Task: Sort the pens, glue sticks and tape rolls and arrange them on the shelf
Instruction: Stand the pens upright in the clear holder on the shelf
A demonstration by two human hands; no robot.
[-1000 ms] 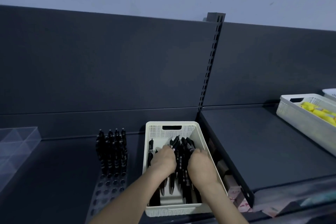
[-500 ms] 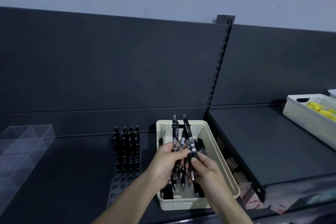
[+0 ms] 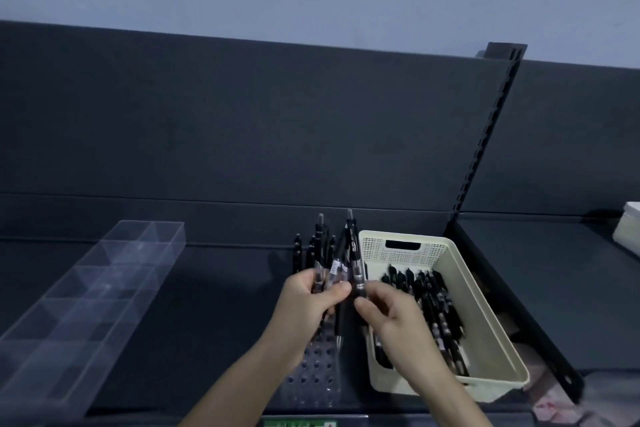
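pens point(image 3: 332, 270), black, retractable, several in a loose fan: gripped by the left hand point(image 3: 310, 302), fingers curled round the barrels, tips down, held above the perforated stand point(image 3: 317, 371) on the shelf point(image 3: 214, 305). the right hand point(image 3: 391, 319) pinches one pen point(image 3: 356, 270) of that fan between thumb and forefinger, its other fingers loosely bent. risk, as i judge it: the barrels look smooth and glossy, part clear plastic, so drawing one out may loosen the rest and spill them; a dropped pen could knock the standing pens point(image 3: 298, 253) at the stand's far rows; the round holes look narrow and a tilted tip may miss. cream basket point(image 3: 377, 250), plastic, mesh-walled, slot handle, just right of the stand, holds the remaining pens point(image 3: 433, 305) lying flat. clear divided tray point(image 3: 104, 274), rigid, square cells, well to the left.
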